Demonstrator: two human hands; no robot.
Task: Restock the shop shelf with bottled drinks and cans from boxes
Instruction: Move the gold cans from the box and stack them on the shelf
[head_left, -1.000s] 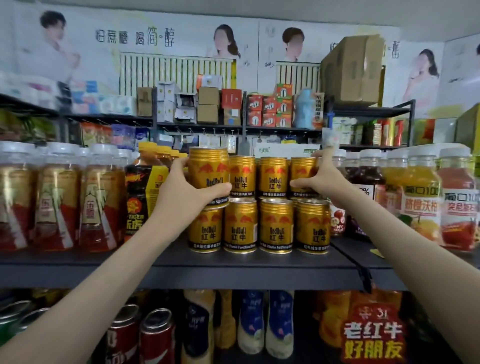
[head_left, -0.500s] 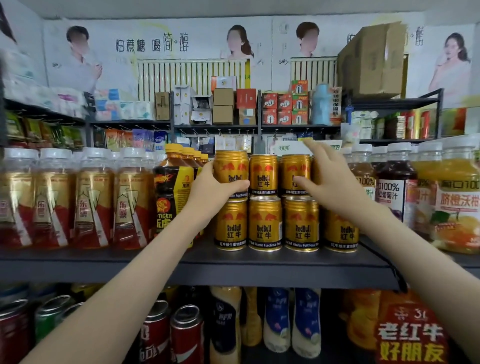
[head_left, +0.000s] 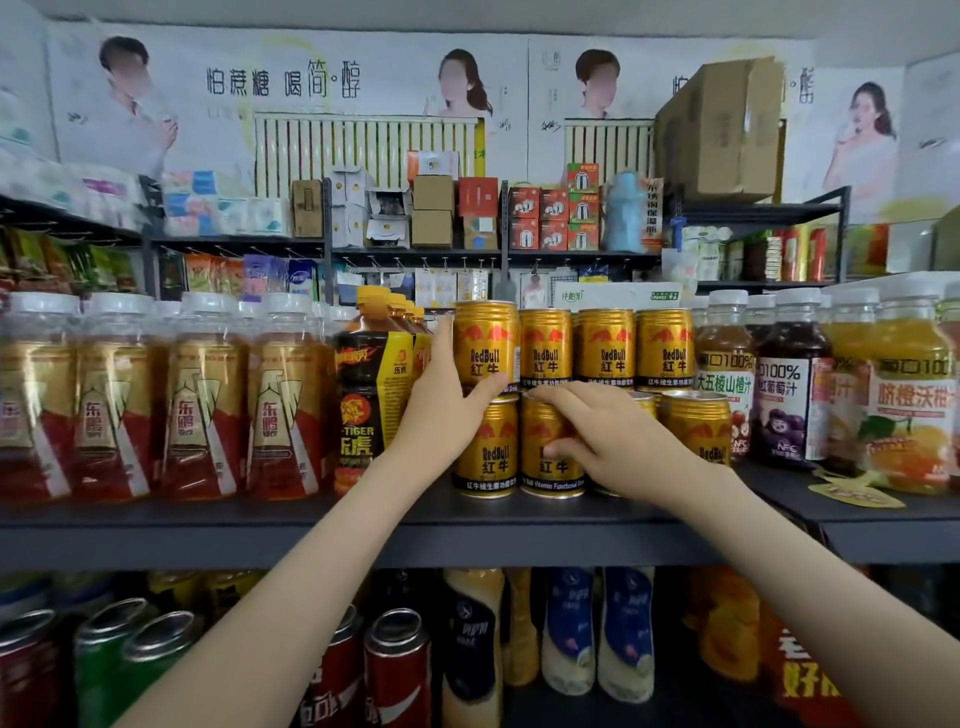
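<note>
Clamping on what, the left fingers?

— They are wrapping the left side of the top can, just left of the frame's centre, with the thumb pressing across its front near the base. The left hand is gripping it. The can is standing upright at the left end of the upper row, directly above a bottom-row can.

And the right fingers?

— They are curling over the rim of the lower can, second from the left in the bottom row, while the thumb is pinching its front. The right hand is covering most of the can beside it.

Where is all this sitting?

— The gold cans are standing two rows high at the middle of the dark shelf. A black Tiger bottle is standing just left of them, and juice bottles are lining up on the right. Both forearms are reaching up from the bottom of the frame.
</note>
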